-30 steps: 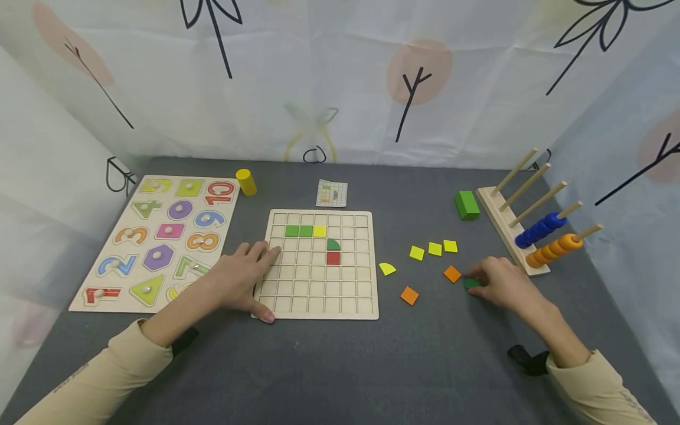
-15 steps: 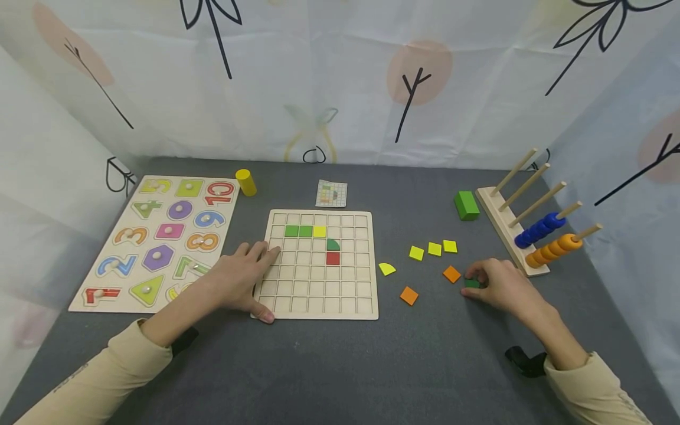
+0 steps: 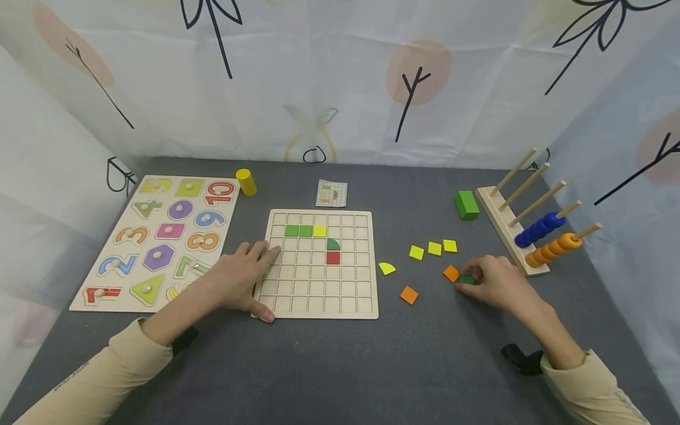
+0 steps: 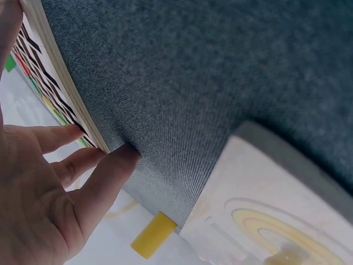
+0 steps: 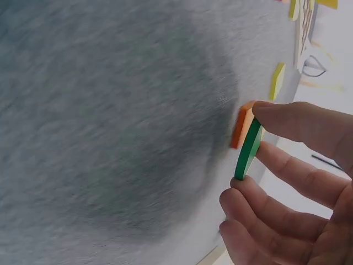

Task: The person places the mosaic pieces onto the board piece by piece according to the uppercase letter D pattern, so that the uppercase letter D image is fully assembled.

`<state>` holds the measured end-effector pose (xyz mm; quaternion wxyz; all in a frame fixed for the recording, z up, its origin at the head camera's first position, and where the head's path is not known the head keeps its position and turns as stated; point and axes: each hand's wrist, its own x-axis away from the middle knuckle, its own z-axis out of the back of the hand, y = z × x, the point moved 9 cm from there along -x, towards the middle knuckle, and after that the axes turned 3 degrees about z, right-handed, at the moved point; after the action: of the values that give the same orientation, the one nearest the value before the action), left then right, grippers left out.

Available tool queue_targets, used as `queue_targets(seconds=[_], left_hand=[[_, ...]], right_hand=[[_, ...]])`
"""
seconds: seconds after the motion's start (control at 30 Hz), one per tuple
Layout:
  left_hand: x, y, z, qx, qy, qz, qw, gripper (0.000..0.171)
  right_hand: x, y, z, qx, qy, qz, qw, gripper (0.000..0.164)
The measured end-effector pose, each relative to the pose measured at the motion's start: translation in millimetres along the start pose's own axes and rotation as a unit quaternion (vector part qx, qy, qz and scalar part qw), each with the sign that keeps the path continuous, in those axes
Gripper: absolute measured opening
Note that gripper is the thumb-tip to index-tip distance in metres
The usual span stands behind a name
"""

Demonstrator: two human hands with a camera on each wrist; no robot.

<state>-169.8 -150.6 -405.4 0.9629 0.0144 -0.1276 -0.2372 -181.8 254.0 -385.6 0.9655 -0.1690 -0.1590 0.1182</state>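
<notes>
Left hand (image 3: 243, 278) spread, right hand (image 3: 496, 283) toward the tabletop's (image 3: 329, 372) right edge may drop the green piece (image 5: 249, 150), pinched by its rim.

Taking the grid board (image 3: 347, 281) as centre, the puzzle board (image 3: 182, 247) lies at nine o'clock, the cylinder (image 3: 246, 182) between ten and eleven, the card (image 3: 332, 193) at twelve, the block (image 3: 466, 205) past two and the bead rack (image 3: 502, 215) near three. Five set tiles (image 3: 333, 258) occupy grid cells. Loose tiles (image 3: 434, 248) lie around three o'clock, between grid board and right hand (image 3: 496, 282).
</notes>
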Motion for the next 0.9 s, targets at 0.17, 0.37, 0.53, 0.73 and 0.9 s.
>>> queue_targets(seconds=[0.17,0.37,0.53,0.73,0.9], left_hand=[[-0.5,-1.1,-1.5,-0.003,0.002,-0.001,1.0,0.134],[-0.6,-0.8,-1.6,-0.003,0.007,-0.003,1.0,0.134],[-0.7,-0.6,-1.6,-0.001,0.006,-0.004,1.0,0.134],[-0.5,-1.2,-1.9,-0.002,0.002,0.0,1.0,0.134],[-0.3,-0.5,-2.0,-0.001,0.0,0.0,1.0,0.134]], right_hand=[[-2,-16,4,-0.008,0.014,0.022,1.0,0.027],[-5,-39,4,-0.005,0.023,0.058,0.998,0.024],[-11,-59,5,-0.01,0.03,0.077,0.997,0.024],[-18,-82,2,-0.009,0.039,0.091,0.995,0.024],[-23,-101,-3,-0.016,0.038,0.113,0.993,0.021]])
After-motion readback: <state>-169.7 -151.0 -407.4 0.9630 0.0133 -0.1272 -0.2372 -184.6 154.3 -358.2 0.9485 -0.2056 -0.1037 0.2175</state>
